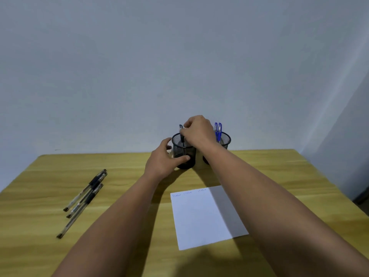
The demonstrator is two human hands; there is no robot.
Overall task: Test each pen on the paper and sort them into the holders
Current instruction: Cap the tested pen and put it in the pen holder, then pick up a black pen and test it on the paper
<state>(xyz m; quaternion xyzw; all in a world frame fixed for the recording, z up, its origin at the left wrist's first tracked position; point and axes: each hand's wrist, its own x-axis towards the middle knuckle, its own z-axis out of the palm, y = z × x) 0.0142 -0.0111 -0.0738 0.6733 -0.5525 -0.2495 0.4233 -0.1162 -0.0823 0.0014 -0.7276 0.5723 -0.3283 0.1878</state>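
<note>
Two mesh holders at back; left hand [162,159] wraps the left holder [184,151], right hand [197,130] pinching a black pen [181,134] w/ tip inside (three pens [85,198] lie left).

A single head-worn wide-angle view looks forward and down over the wooden table [279,176] toward the wall [179,56].

Table [279,168]: open wood between pens [84,198] at left and paper [201,216]. Far edge blocked: two holders [184,154] side by side, hands at left one.
</note>
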